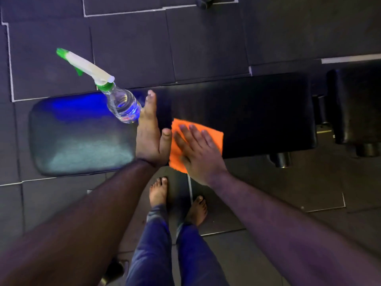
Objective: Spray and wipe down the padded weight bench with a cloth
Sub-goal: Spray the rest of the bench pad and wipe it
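The black padded bench (257,112) runs left to right across the view, its left end shining with blue light. A clear spray bottle (123,106) with a white and green trigger head stands on the pad, left of centre. My left hand (148,139) is edge-on just right of the bottle's base, fingers straight, thumb apart; whether it touches the bottle is unclear. An orange cloth (212,135) lies on the pad near its front edge, one corner hanging over. My right hand (198,151) presses flat on the cloth with fingers spread.
A second black pad (354,104) sits past the bench's right end, with metal feet (282,159) below. My bare feet (158,190) stand on the dark tiled floor (134,48) just in front of the bench.
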Tool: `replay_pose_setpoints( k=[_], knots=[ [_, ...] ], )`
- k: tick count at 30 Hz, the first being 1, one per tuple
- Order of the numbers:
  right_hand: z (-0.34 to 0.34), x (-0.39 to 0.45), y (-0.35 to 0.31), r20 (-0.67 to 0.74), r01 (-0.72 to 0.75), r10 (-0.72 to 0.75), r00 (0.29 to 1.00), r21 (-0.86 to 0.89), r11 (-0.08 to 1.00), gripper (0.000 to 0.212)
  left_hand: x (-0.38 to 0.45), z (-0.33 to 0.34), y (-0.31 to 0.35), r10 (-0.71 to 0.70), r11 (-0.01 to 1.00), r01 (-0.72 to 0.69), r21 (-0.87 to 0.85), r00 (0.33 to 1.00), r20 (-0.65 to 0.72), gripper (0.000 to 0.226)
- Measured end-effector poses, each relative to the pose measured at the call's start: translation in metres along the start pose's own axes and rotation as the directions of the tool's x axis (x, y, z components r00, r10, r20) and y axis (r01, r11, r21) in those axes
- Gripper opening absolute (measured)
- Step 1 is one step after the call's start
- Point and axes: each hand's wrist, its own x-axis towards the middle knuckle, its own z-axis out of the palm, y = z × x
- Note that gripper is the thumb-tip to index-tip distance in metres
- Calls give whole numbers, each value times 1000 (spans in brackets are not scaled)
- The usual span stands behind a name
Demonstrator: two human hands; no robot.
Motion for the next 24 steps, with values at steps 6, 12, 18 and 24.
replay_pose_setpoints(
  k=[6,12,18,24],
  knots=[
    [-14,1,36,37,-375,375,926,-17,927,71,-50,-40,7,81,977,-127,173,964,253,85],
    [-28,65,-14,125,-221,217,968,25,975,75,-51,-53,9,-255,958,282,59,926,-279,59],
    [-42,8,-29,-5,-396,398,917,101,913,55,8,-84,13,-507,862,447,-240,756,-414,115],
    [-49,10,-41,181,-407,393,902,49,912,59,56,-94,16,-457,877,352,-327,822,-340,124]
  ],
)
